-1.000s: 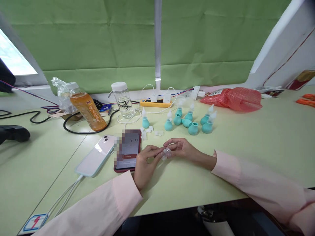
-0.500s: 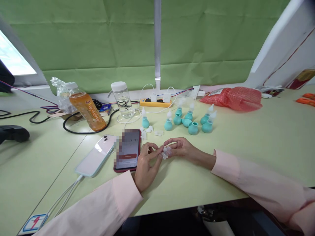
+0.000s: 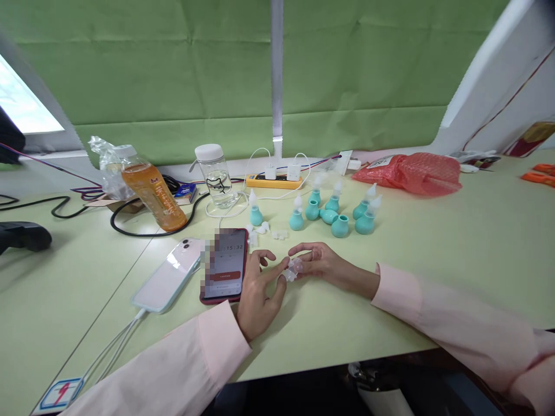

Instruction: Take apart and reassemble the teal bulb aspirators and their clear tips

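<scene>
A small clear plastic piece [image 3: 293, 268] sits between my two hands on the pale green table [image 3: 477, 242]. My right hand [image 3: 318, 261] pinches it with thumb and fingers. My left hand [image 3: 258, 294] has its fingers spread apart, with one fingertip touching the clear piece. Behind my hands stand several teal squeeze bulbs [image 3: 333, 211] with clear tips, and a few loose clear parts [image 3: 265, 229] lie near them. A red-cased phone [image 3: 226, 264] with its screen lit lies just left of my left hand.
A white phone [image 3: 167, 280] on a cable lies face down left of the red one. Farther back are an orange drink bottle [image 3: 154, 195], a clear water bottle [image 3: 215, 175], a yellow power strip [image 3: 274, 180], black cables and a red bubble-wrap bag [image 3: 411, 173].
My left hand's fingers have let go of the clear piece and spread open, one fingertip still touching it. My right hand keeps its pinch. The phone timer has gone up a second.
</scene>
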`<action>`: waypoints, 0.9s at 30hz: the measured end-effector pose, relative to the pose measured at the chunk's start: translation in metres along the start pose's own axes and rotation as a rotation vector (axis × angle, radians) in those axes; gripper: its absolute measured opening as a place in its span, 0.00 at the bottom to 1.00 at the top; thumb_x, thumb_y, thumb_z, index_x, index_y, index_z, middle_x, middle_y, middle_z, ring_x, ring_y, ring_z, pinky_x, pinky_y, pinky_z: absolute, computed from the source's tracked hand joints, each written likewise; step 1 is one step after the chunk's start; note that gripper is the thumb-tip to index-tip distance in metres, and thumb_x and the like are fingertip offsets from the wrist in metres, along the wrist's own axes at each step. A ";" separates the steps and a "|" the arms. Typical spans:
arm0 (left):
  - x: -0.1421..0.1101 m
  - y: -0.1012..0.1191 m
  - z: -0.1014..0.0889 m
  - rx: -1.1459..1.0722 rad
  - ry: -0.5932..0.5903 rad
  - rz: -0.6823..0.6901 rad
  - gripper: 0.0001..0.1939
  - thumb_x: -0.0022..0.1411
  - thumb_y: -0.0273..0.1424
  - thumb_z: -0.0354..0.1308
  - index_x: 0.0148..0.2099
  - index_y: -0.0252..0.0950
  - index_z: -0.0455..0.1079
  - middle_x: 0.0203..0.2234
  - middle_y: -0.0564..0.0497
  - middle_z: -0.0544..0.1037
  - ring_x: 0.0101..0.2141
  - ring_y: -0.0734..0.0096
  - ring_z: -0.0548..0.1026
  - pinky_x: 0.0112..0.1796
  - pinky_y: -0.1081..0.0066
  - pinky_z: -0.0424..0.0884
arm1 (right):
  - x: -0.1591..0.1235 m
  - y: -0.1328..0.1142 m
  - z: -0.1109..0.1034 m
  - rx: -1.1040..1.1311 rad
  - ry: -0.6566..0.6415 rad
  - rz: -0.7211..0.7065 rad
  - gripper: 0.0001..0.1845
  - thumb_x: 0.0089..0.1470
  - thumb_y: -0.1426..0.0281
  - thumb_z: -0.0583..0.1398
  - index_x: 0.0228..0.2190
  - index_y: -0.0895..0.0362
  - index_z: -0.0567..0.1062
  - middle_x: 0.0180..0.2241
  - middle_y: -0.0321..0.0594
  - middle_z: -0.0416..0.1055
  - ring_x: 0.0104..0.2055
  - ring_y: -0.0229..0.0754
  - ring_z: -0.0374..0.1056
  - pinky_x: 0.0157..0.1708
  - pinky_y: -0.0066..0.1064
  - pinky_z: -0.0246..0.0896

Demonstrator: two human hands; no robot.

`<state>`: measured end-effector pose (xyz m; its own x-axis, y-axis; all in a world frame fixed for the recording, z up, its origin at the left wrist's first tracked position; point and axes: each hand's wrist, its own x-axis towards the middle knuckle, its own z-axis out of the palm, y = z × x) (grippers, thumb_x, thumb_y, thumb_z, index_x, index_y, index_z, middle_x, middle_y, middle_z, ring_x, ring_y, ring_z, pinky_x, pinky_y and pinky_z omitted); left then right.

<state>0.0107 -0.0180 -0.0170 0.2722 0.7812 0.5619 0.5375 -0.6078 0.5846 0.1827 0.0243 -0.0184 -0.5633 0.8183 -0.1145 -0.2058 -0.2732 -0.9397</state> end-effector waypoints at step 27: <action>0.001 -0.005 0.002 -0.162 -0.057 -0.028 0.15 0.54 0.22 0.48 0.43 0.37 0.69 0.33 0.49 0.63 0.34 0.70 0.64 0.37 0.68 0.63 | 0.002 0.003 -0.001 0.040 0.005 0.001 0.17 0.39 0.73 0.64 0.34 0.61 0.68 0.27 0.38 0.73 0.29 0.35 0.70 0.37 0.32 0.63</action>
<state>0.0099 -0.0139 -0.0206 0.3059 0.8022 0.5127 0.4110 -0.5970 0.6889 0.1817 0.0251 -0.0214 -0.5595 0.8205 -0.1171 -0.2369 -0.2936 -0.9261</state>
